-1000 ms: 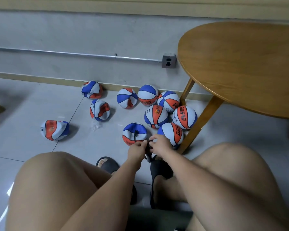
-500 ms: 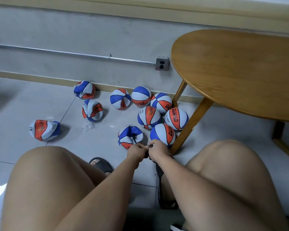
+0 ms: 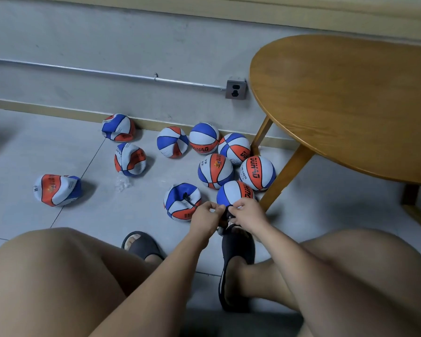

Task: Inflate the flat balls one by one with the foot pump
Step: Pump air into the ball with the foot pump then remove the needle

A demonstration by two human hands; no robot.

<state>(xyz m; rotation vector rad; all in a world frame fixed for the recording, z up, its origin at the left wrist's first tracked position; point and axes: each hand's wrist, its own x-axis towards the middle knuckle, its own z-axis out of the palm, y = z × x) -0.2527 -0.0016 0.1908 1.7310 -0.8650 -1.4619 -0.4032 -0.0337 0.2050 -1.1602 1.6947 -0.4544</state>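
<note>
Where the hands meet: low between the bare knees, just above the toe of the right slipper (image 3: 238,261), knuckles nearly touching.
Left grip: the left hand (image 3: 206,212) has fingers and thumb curled in tight, pinching the dark top of the foot pump (image 3: 229,215).
Right grip: the right hand (image 3: 248,214) is curled the same way, thumb and fingertips nipped on that same dark piece from the other side.
Pump: mostly hidden behind both hands and the slipper. I see only the dark bit between the fingers and a glint of metal below it.
Line: a thin black hose (image 3: 192,203) runs from the left hand's fingers to the connected ball (image 3: 180,207).
Connected ball: blue, white and orange, caved in on top, lying on the tile just beyond the left hand.
Other flat balls: three crumpled ones, the wall-side ball (image 3: 118,127), the middle ball (image 3: 129,159) just nearer, and the lone ball (image 3: 57,189) well off to the left.
Full balls: five round ones bunched by the table leg (image 3: 284,176), the nearest ball (image 3: 233,192) right behind the right hand.
Furniture: a round wooden table (image 3: 350,105) at the right.
Wall: a grey outlet (image 3: 236,89) fed by a metal pipe (image 3: 107,74).
Floor: a scrap of clear plastic (image 3: 122,184) and the left slipper (image 3: 141,244).
</note>
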